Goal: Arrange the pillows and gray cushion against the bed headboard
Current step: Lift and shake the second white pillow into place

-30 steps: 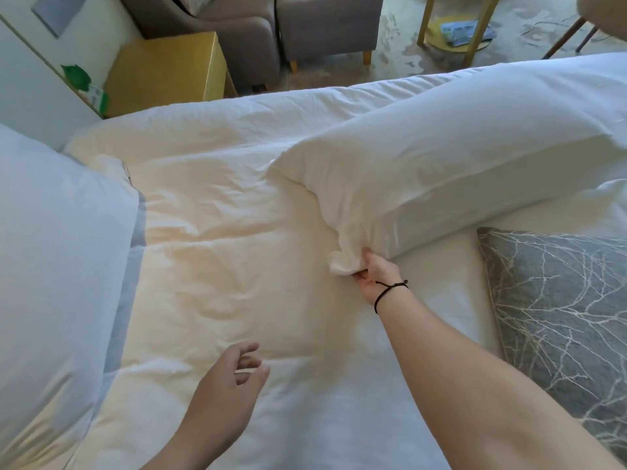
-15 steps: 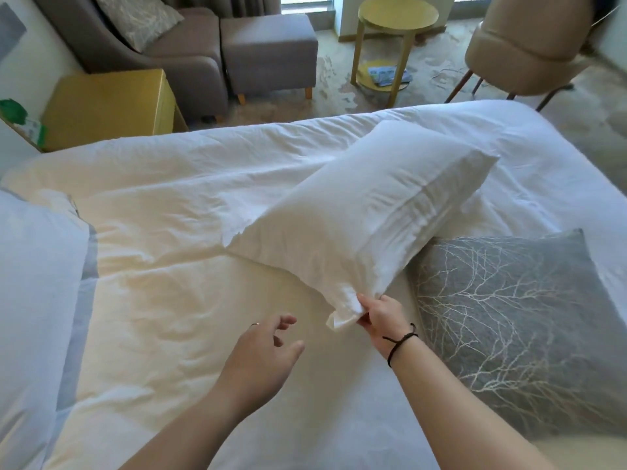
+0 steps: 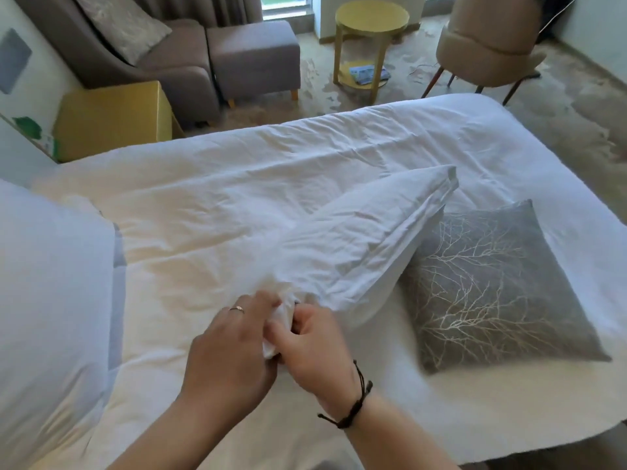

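A white pillow [image 3: 366, 232] lies slanted across the middle of the bed, its far corner raised over the gray cushion [image 3: 495, 286], which has a pale branch pattern and lies flat at the right. My right hand [image 3: 315, 347] grips the pillow's near corner. My left hand [image 3: 234, 344] meets it there and pinches the same bunched corner. A second white pillow [image 3: 51, 300] stands at the left edge of the view.
The white duvet [image 3: 237, 184] covers the bed. Beyond it stand a yellow nightstand [image 3: 115, 120], a gray armchair with ottoman [image 3: 210, 62], a round yellow side table [image 3: 371, 25] and a beige chair [image 3: 488, 45].
My right hand has dragged the pillow nearer, and it has sunk lower on the bed. My left hand has moved in from open air and taken hold of the same corner.
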